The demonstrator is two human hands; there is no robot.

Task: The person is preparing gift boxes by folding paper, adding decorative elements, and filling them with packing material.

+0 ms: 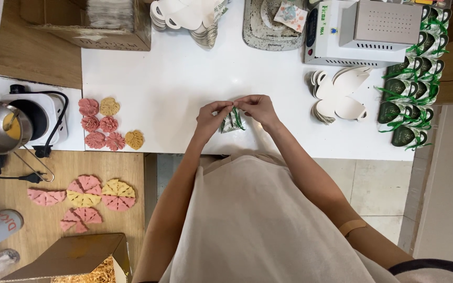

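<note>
Both hands, the left hand (211,116) and right hand (257,108), pinch the top of a small white-and-green packet (232,121) near the white surface's (174,84) six-o'clock edge, fingertips closed on its ribbon, seemingly tying it. Finished green packets (412,89) line up at three o'clock; flat white cutouts (339,94) wait between.

Beige sleeveless apron-like top (258,225), bare arms w/ no sleeves (tan adhesive bandage (352,227) on right forearm nr elbow).
</note>
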